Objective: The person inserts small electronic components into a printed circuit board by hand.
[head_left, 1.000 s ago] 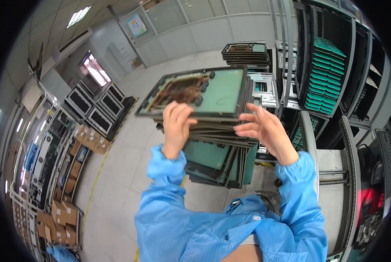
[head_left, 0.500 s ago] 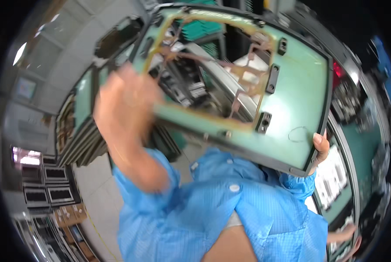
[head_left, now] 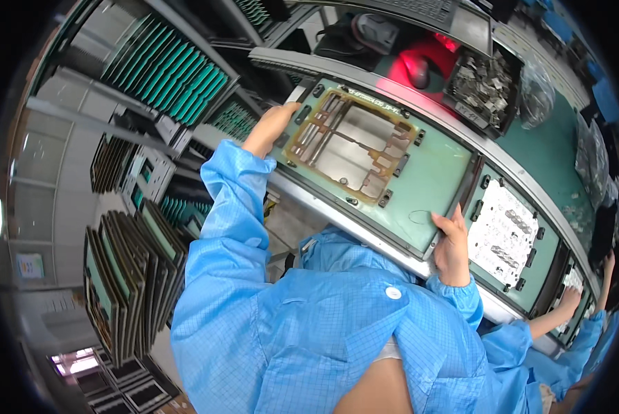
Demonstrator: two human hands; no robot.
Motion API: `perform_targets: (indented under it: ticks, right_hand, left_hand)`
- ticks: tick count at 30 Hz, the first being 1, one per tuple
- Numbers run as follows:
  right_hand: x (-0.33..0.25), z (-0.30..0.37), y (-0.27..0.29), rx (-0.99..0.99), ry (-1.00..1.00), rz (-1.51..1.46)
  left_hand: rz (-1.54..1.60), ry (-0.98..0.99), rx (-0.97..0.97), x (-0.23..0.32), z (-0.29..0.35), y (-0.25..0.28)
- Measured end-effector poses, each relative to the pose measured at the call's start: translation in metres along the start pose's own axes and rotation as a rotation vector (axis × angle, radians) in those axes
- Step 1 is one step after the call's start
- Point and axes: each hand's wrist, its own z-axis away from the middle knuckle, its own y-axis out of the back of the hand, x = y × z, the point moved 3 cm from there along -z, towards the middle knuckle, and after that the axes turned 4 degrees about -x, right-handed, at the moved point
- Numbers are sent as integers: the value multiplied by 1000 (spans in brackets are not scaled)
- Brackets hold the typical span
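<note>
A green carrier frame (head_left: pixel 433 172) with a dark rim, black clips and a windowed amber-edged cut-out lies flat along the metal conveyor rail. At its far-left end my left hand (head_left: pixel 275 127) is closed round the edge, its fingertips on the upper face. My right hand (head_left: pixel 452 248) grips the near right corner, thumb over the top; its lower fingers are hidden. Just right of that hand sits a second green carrier (head_left: pixel 547 245), bearing a white board (head_left: pixel 503 234) with cut-outs.
Racks of green boards (head_left: pixel 178 72) stand at the far left. Several carriers (head_left: pixel 126 276) are stacked upright below them. Beyond the rail (head_left: pixel 523 176) are a mouse (head_left: pixel 414 69) under red light and a bin of metal parts (head_left: pixel 485 83). A co-worker's hand (head_left: pixel 568 303) reaches in at right.
The carrier has come down from in front of me onto the conveyor. My left hand, raised and blurred before, now holds its left end. The view has swung, showing more racks and conveyor.
</note>
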Motion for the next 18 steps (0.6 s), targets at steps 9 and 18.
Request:
perform_targets:
  ticks: [9, 18]
  right_hand:
    - [5, -27, -7, 375, -145, 145]
    - [6, -28, -6, 484, -211, 173]
  left_hand:
    - [-258, -204, 123, -12, -25, -4]
    - [-338, -46, 87, -15, -24, -10]
